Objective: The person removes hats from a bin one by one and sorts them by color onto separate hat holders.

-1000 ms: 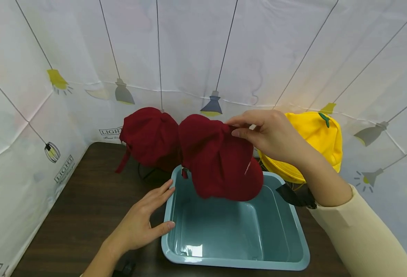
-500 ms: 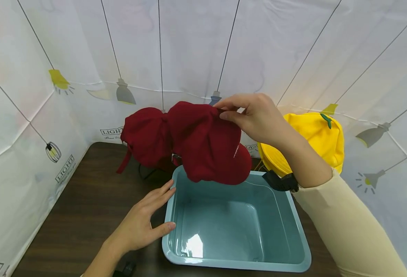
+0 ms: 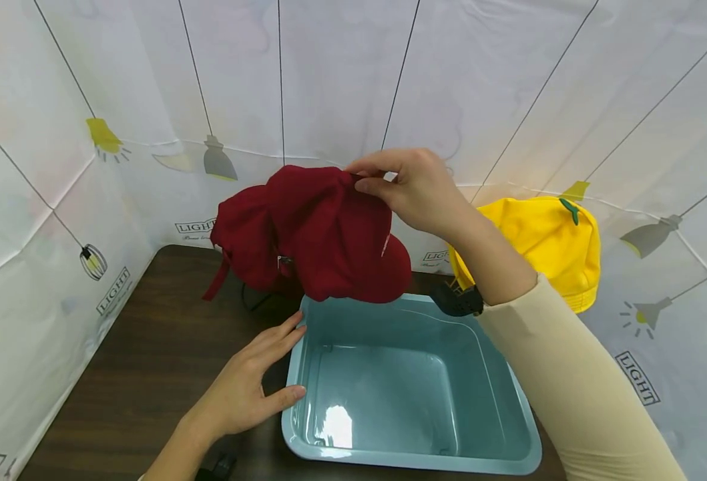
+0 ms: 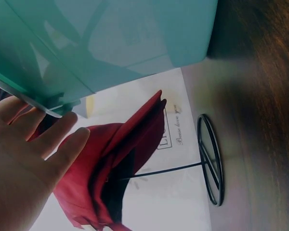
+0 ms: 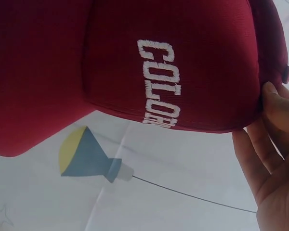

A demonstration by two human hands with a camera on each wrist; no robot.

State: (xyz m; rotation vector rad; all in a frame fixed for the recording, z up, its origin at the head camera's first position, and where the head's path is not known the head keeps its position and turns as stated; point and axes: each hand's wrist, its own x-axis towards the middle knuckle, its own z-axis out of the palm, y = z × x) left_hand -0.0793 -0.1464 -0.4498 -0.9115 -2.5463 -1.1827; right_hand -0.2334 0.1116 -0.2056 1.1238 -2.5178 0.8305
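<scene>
My right hand [image 3: 410, 190] pinches a dark red cap [image 3: 341, 234] near the top of its crown, thumb against fingers. White letters run across the front of this cap [image 5: 173, 72] in the right wrist view. It hangs over the far left rim of a blue-green plastic basin [image 3: 413, 464], overlapping a second red cap [image 3: 239, 234] behind it. In the left wrist view a red cap [image 4: 96, 163] sits on a black wire stand [image 4: 211, 161]. My left hand [image 3: 245, 384] lies with fingers extended at the basin's left rim.
A yellow cap [image 3: 545, 247] with a green sprout stands at the back right, partly behind my right forearm. The dark wooden table [image 3: 131, 374] meets a white curtain [image 3: 341, 73] printed with lamps at the back and left.
My right hand has carried the red cap leftward and slightly up, away from over the basin's middle and across the second red cap. The left hand has stayed on the rim.
</scene>
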